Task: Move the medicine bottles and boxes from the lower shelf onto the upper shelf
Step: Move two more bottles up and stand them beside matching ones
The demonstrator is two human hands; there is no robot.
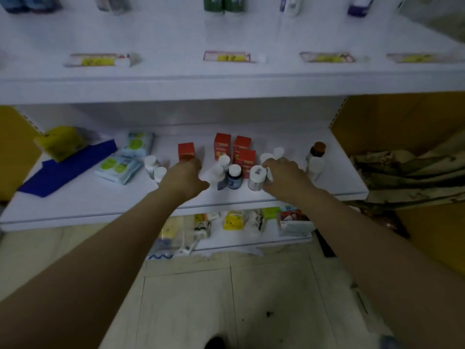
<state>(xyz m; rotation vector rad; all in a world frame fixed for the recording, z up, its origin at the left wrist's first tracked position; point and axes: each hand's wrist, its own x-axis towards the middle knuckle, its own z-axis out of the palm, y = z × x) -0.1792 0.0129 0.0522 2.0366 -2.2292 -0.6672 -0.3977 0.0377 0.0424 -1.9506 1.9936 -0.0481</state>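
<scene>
Both bare forearms are extended forward, palms down. Left hand (185,178) is loosely curled; right hand (285,176) is curled, fingers bent downward.

**Reds, Whites and Blues on a Pale Shelf**

The lower shelf (100,195) was plain white, as was the upper shelf (176,86). Four boxes (222,144) were bright red with a yellow patch on the front. Most bottles wore white caps (257,172); one dark blue bottle (234,181) had a blue label, and a brown bottle (317,149) carried a rust-coloured cap. A deep blue sheet (65,170) lay under a yellow-green packet (61,142). Pale blue packs (118,168) bore green round spots. Price tags (227,57) were yellow with red edging. Side panels (392,122) were mustard yellow, and the floor tiles (251,298) beige.
</scene>
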